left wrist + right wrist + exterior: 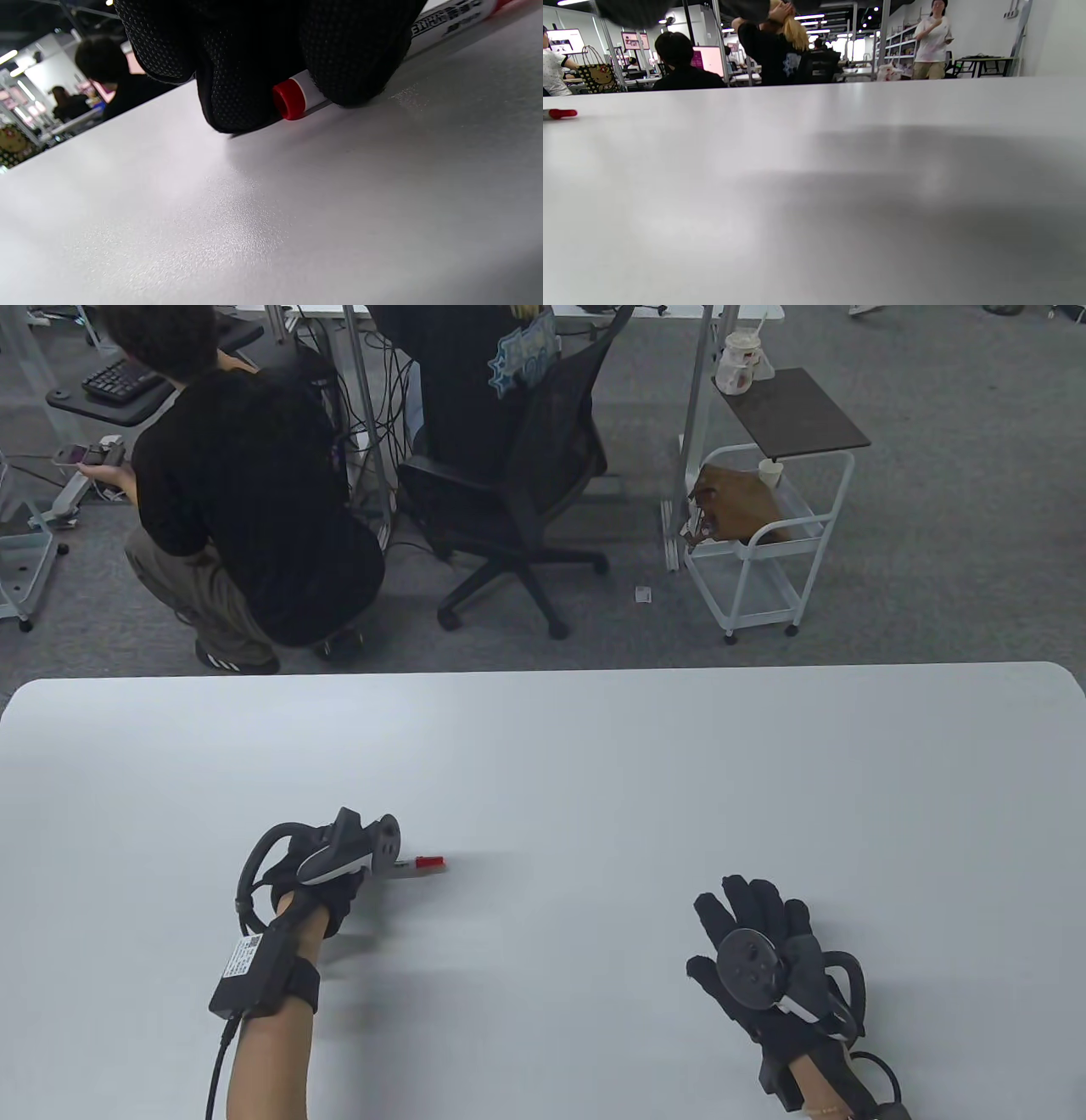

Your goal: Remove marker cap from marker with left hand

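Note:
A white marker [414,865] with a red cap [431,862] lies on the white table [543,763], left of centre. My left hand [344,882] is closed over the marker's rear part, and the cap end sticks out to the right. In the left wrist view my fingers [237,84] grip the barrel [445,21] on both sides just ahead of its red end plug [288,99], fingertips on the table. The cap [561,113] is on the marker. My right hand [755,937] rests flat on the table at the right, fingers spread, holding nothing.
The table's far edge [543,670] runs across the middle of the table view. Beyond it on the floor are a crouching person [246,509], an office chair [517,475] and a white cart [764,526].

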The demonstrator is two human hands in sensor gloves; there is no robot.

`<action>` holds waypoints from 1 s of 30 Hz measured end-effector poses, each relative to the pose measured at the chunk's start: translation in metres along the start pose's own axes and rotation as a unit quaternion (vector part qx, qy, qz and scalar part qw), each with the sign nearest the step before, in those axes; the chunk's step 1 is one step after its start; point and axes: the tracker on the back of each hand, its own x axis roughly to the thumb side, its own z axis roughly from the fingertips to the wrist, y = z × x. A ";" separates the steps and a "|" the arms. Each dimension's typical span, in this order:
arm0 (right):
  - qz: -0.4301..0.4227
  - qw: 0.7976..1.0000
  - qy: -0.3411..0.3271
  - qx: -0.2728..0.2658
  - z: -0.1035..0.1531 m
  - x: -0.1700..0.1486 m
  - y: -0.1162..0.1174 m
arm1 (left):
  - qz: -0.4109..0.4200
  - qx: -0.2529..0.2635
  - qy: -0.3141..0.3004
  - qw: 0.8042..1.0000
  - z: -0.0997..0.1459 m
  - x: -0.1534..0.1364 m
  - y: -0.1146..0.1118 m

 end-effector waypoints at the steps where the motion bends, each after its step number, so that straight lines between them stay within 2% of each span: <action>1: 0.000 1.000 0.000 0.002 0.000 0.000 0.001 | -0.007 -0.002 -0.002 1.000 0.001 0.001 -0.001; 4: -0.001 1.000 -0.004 0.002 0.000 0.002 0.001 | -0.015 -0.031 -0.023 0.999 0.008 0.005 -0.003; 6: -0.004 1.000 -0.012 -0.004 0.001 0.004 0.000 | -0.009 -0.044 -0.057 0.997 0.025 0.014 0.003; 9: -0.001 1.000 -0.023 -0.004 0.002 0.008 0.002 | -0.017 0.037 -0.087 0.995 0.065 0.031 0.026; 12: 0.004 0.999 -0.036 0.006 0.001 0.015 0.007 | 0.042 0.110 -0.123 0.985 0.111 0.050 0.051; 15: 0.001 0.998 -0.053 0.018 0.001 0.023 0.010 | 0.098 0.151 -0.159 0.971 0.142 0.072 0.064; 17: -0.003 0.998 -0.066 0.024 0.002 0.029 0.013 | 0.099 0.187 -0.173 0.962 0.160 0.094 0.068; 20: -0.004 0.996 -0.081 0.029 0.004 0.035 0.014 | 0.102 0.208 -0.167 0.958 0.173 0.119 0.063; 22: -0.010 0.995 -0.100 0.024 0.006 0.041 0.015 | 0.122 0.237 -0.159 0.951 0.173 0.137 0.053; 24: -0.025 0.992 -0.119 0.013 0.007 0.046 0.015 | 0.142 0.216 -0.158 0.953 0.170 0.148 0.044; 26: -0.034 0.991 -0.129 0.017 0.008 0.050 0.016 | 0.156 0.208 -0.157 0.953 0.170 0.155 0.037; 30: -0.041 0.990 -0.133 0.022 0.008 0.053 0.017 | 0.172 0.236 -0.124 0.948 0.173 0.153 0.035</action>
